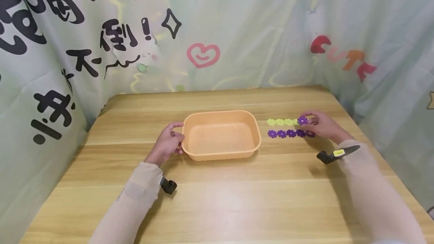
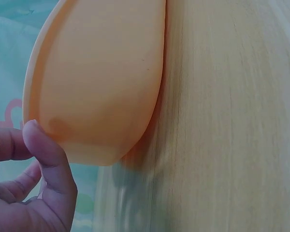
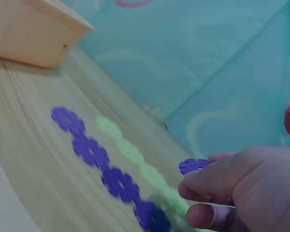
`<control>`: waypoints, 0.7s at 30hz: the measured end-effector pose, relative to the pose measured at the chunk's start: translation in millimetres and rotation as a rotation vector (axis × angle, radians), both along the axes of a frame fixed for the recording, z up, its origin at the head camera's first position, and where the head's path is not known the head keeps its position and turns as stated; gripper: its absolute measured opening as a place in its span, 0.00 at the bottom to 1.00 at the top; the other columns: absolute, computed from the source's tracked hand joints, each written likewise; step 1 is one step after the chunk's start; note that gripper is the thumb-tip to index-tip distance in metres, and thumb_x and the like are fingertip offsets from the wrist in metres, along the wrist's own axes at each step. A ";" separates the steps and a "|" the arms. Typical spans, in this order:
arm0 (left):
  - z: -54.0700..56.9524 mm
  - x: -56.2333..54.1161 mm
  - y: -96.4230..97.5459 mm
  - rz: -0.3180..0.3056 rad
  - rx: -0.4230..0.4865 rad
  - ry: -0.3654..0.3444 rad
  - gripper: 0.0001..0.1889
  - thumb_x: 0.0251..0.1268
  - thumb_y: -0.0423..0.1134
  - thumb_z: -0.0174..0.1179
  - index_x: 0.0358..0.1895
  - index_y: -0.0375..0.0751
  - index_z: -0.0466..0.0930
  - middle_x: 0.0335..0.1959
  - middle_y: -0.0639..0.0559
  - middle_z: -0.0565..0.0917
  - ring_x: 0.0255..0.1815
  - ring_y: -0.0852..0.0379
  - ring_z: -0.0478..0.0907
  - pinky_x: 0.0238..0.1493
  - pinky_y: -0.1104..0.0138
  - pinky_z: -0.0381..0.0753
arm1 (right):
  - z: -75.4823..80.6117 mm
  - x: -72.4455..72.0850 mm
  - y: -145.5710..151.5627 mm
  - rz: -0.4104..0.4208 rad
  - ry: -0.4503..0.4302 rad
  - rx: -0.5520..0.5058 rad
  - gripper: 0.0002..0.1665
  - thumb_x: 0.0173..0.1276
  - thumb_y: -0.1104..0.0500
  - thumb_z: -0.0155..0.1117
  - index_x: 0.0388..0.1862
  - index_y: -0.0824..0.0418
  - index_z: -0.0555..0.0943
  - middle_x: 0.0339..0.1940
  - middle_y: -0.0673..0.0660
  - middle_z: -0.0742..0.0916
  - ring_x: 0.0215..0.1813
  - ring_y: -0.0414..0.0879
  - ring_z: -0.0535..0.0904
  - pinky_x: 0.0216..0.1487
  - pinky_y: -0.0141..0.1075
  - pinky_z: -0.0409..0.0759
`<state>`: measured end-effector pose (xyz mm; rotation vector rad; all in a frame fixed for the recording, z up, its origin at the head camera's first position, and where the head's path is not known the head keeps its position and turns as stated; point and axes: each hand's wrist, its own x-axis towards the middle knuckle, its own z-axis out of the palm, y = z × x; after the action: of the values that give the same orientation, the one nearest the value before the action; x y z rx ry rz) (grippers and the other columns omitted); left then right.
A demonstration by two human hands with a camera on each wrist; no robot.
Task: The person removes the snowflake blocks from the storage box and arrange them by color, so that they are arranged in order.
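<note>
My left hand point(image 1: 165, 144) holds the left rim of an orange plastic basin point(image 1: 220, 156), which stands on the table. In the left wrist view, the thumb lies at the basin's rim point(image 2: 33, 92) with the index finger against it. Over at the right, my right hand point(image 1: 324, 126) pinches a purple flower-shaped plastic disc point(image 1: 302, 120) between thumb and fingers. That disc point(image 3: 192, 166) is held just above a row of yellow-green discs point(image 1: 279, 122). Nearer me runs a row of purple discs point(image 1: 281, 134), its right end partly covered by the hand.
Both rows lie to the right of the basin on the wooden table point(image 1: 217, 199). A printed curtain point(image 1: 251, 29) hangs behind the table and along both sides. Each wrist carries a small black camera, the left one point(image 1: 168, 185) close above the tabletop.
</note>
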<state>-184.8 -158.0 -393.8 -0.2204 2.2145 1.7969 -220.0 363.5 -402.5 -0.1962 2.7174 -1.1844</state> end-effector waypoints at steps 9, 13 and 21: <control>-0.4 0.8 0.9 -0.005 0.000 -0.004 0.26 0.71 0.28 0.49 0.70 0.45 0.60 0.50 0.35 0.71 0.28 0.54 0.73 0.20 0.70 0.79 | -17.0 10.8 37.4 -0.038 0.017 0.067 0.28 0.70 0.61 0.60 0.63 0.74 0.64 0.33 0.61 0.83 0.29 0.46 0.78 0.28 0.35 0.81; -1.2 0.9 0.3 -0.019 0.004 0.006 0.26 0.71 0.28 0.49 0.70 0.45 0.60 0.50 0.35 0.70 0.28 0.54 0.73 0.21 0.70 0.79 | -19.8 16.0 44.7 -0.047 0.039 0.125 0.27 0.71 0.62 0.59 0.61 0.76 0.64 0.28 0.57 0.81 0.26 0.44 0.76 0.25 0.33 0.77; 0.7 2.2 1.2 -0.021 0.010 0.013 0.26 0.71 0.27 0.49 0.70 0.44 0.60 0.48 0.36 0.70 0.27 0.54 0.72 0.20 0.70 0.78 | -16.4 21.7 46.2 -0.028 0.044 0.184 0.25 0.68 0.62 0.62 0.58 0.75 0.67 0.28 0.57 0.81 0.28 0.47 0.76 0.29 0.35 0.76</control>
<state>-182.7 -156.8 -393.1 -0.1835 2.2081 1.8028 -198.3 409.7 -418.9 -0.1616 2.8558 -0.9403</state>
